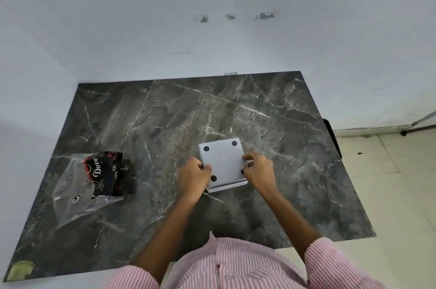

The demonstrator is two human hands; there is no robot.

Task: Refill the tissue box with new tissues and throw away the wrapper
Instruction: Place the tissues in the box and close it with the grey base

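Both hands, the left hand [194, 174] and the right hand [257, 168], grip the upturned tissue box [223, 161] by its sides over the tabletop [283, 123], where its base panel could jam or slip if pried unevenly.

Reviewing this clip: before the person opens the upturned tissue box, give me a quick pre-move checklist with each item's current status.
1. Tissue box turned underside up, dark round feet showing: ok.
2. Left hand gripping the box's left edge: ok.
3. Right hand gripping the box's right edge: ok.
4. Base panel already loosened: cannot tell; a paler strip shows along the near edge.
5. Wrapper lying apart on the table, left of the box: ok.
6. Wrapper thrown away: not ok; it lies on the table.
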